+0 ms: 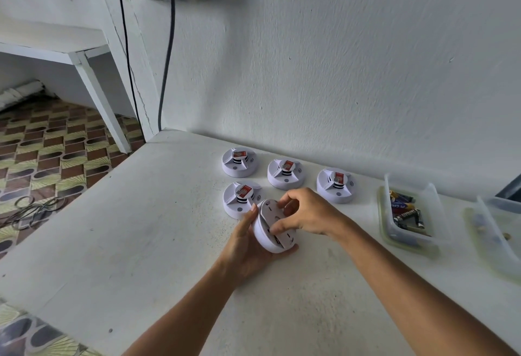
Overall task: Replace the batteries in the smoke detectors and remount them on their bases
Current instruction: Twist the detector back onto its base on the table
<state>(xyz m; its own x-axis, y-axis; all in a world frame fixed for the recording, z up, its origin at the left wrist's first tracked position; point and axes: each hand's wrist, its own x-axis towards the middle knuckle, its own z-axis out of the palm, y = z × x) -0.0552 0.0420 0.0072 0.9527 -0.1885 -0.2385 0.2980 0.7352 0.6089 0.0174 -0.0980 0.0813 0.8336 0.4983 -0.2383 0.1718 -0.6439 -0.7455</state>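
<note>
Just above the table's (141, 214) middle, we cradle a smoke detector (272, 238) in our left hand (248, 245), tilted with its back plate toward us, while our right hand (306, 214) pinches that plate with thumb and fingertips. If we twist too hard, it may slip from the shallow left-hand hold and knock the nearest detector (241, 199) just beside it. The battery tray (406, 240) sits well apart, to the right.
</note>
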